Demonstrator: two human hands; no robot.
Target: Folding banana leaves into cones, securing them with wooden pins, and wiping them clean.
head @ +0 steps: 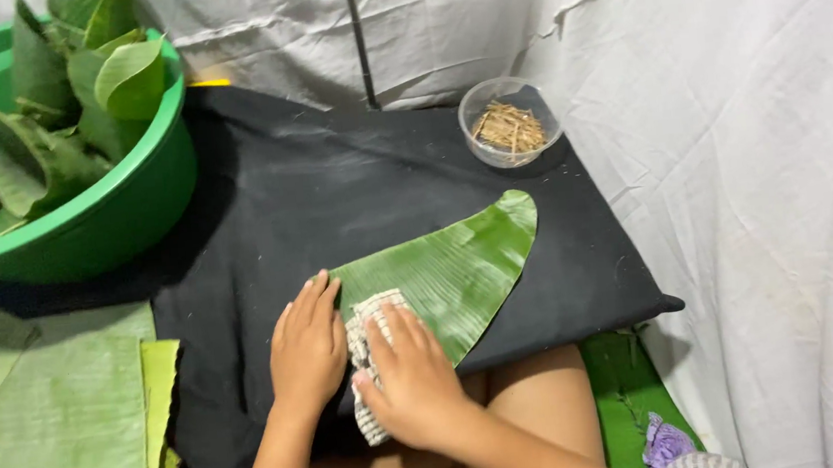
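Head view: left hand (308, 349) flat on ribbed banana leaf (454, 266); right hand (409, 380) presses checked woven cloth (365, 354).

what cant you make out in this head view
- Cloth: mostly under the right hand; its full size is hidden.
- Leaf: near end covered by the cloth and left hand.
- Green tub: cut off by the left and top edges.
- Bowl: the brown bits inside are too small to identify.
- Leaf stack: cut off by the bottom-left edge.

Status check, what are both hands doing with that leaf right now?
Left hand flat on banana leaf. Right hand pressing checked cloth on leaf. Nothing blocking; green basin and bowl of sticks stand apart.
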